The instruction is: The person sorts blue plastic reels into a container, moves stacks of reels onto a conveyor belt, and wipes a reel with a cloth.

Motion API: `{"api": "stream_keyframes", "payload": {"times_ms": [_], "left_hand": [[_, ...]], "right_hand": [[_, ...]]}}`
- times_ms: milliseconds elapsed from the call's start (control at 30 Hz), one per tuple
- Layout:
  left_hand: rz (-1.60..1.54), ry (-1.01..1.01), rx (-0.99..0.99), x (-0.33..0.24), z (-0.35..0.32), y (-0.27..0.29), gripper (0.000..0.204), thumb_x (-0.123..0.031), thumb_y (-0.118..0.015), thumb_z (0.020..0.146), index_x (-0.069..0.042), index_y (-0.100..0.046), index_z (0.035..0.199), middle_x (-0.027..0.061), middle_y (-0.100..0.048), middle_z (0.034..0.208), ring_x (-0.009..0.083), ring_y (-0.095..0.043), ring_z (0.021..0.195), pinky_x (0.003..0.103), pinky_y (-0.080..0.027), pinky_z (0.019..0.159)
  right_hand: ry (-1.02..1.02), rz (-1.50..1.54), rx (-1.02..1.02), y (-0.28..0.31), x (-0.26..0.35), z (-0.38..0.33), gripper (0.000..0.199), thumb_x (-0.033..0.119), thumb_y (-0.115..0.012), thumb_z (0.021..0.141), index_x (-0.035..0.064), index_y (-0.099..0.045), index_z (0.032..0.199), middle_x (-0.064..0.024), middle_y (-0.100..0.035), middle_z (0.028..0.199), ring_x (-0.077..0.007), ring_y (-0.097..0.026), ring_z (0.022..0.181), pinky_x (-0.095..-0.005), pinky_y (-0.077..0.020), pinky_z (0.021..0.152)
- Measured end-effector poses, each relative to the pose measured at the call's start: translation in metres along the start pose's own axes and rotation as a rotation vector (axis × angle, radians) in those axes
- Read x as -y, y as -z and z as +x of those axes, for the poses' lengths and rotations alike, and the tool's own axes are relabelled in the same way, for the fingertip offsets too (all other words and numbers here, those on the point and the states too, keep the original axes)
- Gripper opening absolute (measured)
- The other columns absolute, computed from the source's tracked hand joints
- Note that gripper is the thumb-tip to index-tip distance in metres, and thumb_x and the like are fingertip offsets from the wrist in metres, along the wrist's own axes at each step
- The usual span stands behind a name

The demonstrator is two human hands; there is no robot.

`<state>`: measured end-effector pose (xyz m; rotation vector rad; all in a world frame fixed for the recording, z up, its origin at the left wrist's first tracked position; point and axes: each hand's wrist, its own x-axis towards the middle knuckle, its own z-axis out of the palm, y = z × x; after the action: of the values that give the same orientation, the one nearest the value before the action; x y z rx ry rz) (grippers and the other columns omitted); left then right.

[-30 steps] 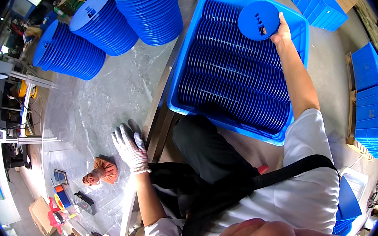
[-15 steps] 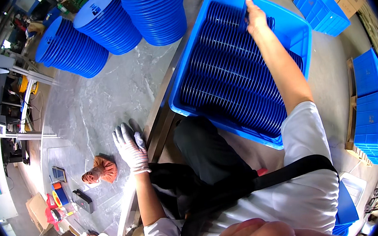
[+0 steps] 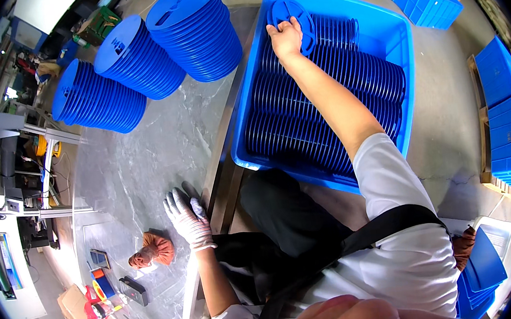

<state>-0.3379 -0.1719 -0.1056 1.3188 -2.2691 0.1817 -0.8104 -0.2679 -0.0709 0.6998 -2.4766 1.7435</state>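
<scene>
My bare right hand (image 3: 286, 38) grips a round blue disc (image 3: 308, 34) with cut-outs, fingers curled over its near-left part. The disc's face is turned up, above the far-left corner of a blue plastic bin (image 3: 382, 36). Inside the bin, many similar discs (image 3: 323, 100) stand on edge in packed rows. In a striped, grey-fingered glove, my left hand (image 3: 189, 220) lies flat on the grey table (image 3: 163, 162) by its edge, fingers stretched, holding nothing.
Three tall stacks of blue discs (image 3: 194, 36) stand at the table's far end. An orange-brown cloth bundle (image 3: 153, 249) lies left of my left hand, near a black box (image 3: 133, 290) and scissors (image 3: 99, 289). Blue crates (image 3: 509, 141) stand on a pallet at right.
My right hand has moved left across the bin with the disc, which has turned from edge-on to face-up. The view has shifted slightly; my left hand stays on the table.
</scene>
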Motion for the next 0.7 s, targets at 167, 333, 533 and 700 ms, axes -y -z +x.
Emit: {"api": "stream_keyframes", "payload": {"times_ms": [167, 333, 533, 700], "left_hand": [[0.009, 0.005, -0.013, 0.005, -0.003, -0.001, 0.05, -0.026, -0.05, 0.089, 0.003, -0.043, 0.129, 0.026, -0.045, 0.129, 0.0474, -0.04, 0.121, 0.051, -0.033, 0.102], [0.024, 0.002, -0.007, 0.003, -0.001, -0.003, 0.049, -0.026, -0.049, 0.091, 0.0, -0.041, 0.133, 0.0251, -0.045, 0.13, 0.046, -0.039, 0.122, 0.049, -0.034, 0.102], [0.013, -0.009, -0.03, 0.002, -0.002, -0.002, 0.048, -0.025, -0.049, 0.092, 0.0, -0.041, 0.132, 0.0248, -0.045, 0.13, 0.0459, -0.04, 0.122, 0.049, -0.034, 0.102], [-0.006, 0.02, 0.006, 0.001, 0.001, 0.001, 0.051, -0.027, -0.05, 0.088, 0.002, -0.043, 0.13, 0.0263, -0.046, 0.128, 0.0467, -0.039, 0.121, 0.051, -0.033, 0.103]], "right_hand": [[0.039, 0.033, 0.013, -0.005, 0.014, -0.007, 0.03, 0.03, -0.071, 0.075, 0.0031, -0.063, 0.084, -0.0251, -0.035, 0.141, -0.0417, -0.029, 0.132, -0.044, -0.0261, 0.109], [0.046, 0.059, 0.003, -0.003, 0.0, 0.011, 0.031, 0.031, -0.07, 0.075, 0.0016, -0.062, 0.082, -0.0268, -0.038, 0.138, -0.0421, -0.029, 0.132, -0.0429, -0.0262, 0.109], [0.073, 0.124, 0.015, 0.006, -0.002, 0.015, 0.033, 0.032, -0.071, 0.075, 0.0001, -0.062, 0.081, -0.0265, -0.051, 0.126, -0.0363, -0.036, 0.129, -0.0389, -0.0307, 0.106], [-0.148, 0.447, 0.112, 0.047, -0.008, 0.052, 0.034, 0.03, -0.073, 0.077, -0.001, -0.064, 0.086, -0.0107, -0.065, 0.088, -0.0191, -0.058, 0.074, -0.0324, -0.0454, 0.071]]}}
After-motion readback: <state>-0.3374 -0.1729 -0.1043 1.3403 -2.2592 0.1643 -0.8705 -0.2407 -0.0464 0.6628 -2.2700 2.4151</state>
